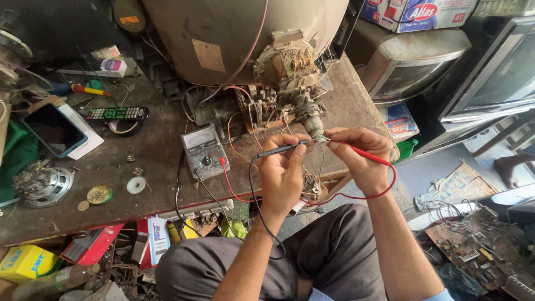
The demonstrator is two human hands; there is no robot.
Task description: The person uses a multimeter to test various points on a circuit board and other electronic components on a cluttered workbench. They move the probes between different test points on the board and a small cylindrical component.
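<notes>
My left hand (283, 173) grips a black test probe (281, 149) whose tip reaches the rear neck (310, 120) of a large picture tube (239, 33). A red test probe (365, 156) is pinched in my right hand (362, 159), its tip at the same neck end. Both probe tips meet close together at the tube's socket. Black and red leads run back to a grey analogue meter (204, 150) lying on the workbench (156, 173), left of my hands.
A remote control (117, 113), a phone (54, 130), a metal motor part (42, 187), a solder reel (136, 185) and a screwdriver (89, 90) lie on the bench's left. Old television sets (418, 61) stand at right. Circuit boards (473, 245) and boxes litter the floor.
</notes>
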